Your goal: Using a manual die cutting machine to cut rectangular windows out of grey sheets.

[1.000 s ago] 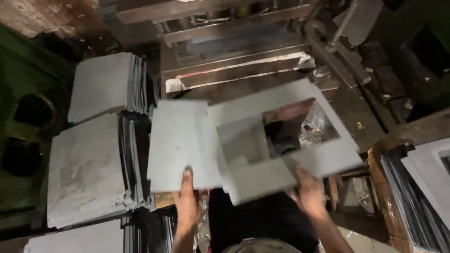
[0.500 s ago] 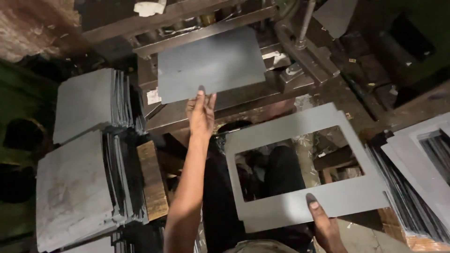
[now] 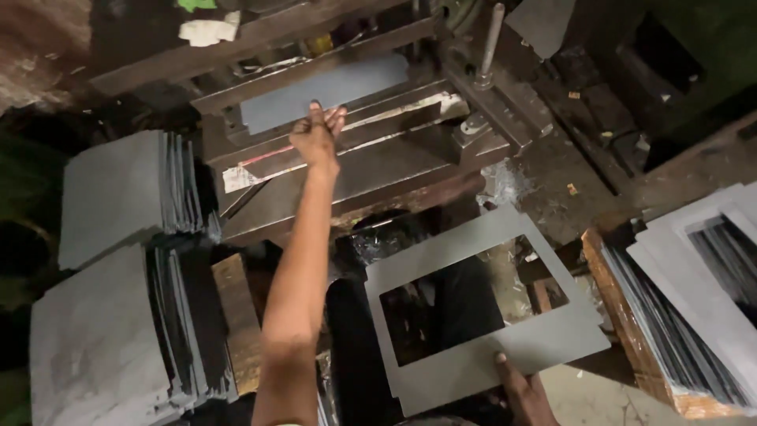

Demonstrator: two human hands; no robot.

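Pushing the flat grey rectangular sheet (image 3: 327,93) into the dark metal press (image 3: 371,158) with your left hand (image 3: 315,136), keep the fingers (image 3: 331,117) flat and together on its near edge, as they sit now, and slide it square to the slot so it seats evenly, then get the hand out from between the plates. Your right hand (image 3: 522,390) has the grey cut-out frame sheet (image 3: 481,308) pinched at its near edge, thumb on top, held out over the gap in front of the press; keep it level and away from the press. Stacks of grey blank sheets (image 3: 118,276) sit to your left, a pile of cut frames (image 3: 694,276) on a wooden block to your right. Hard to tell how far the sheet is in: its far edge is under the upper plate. Fingers under the frame are hidden, right hand cut off at the bottom edge. Dim light, the press parts and the debris below the frame are murky
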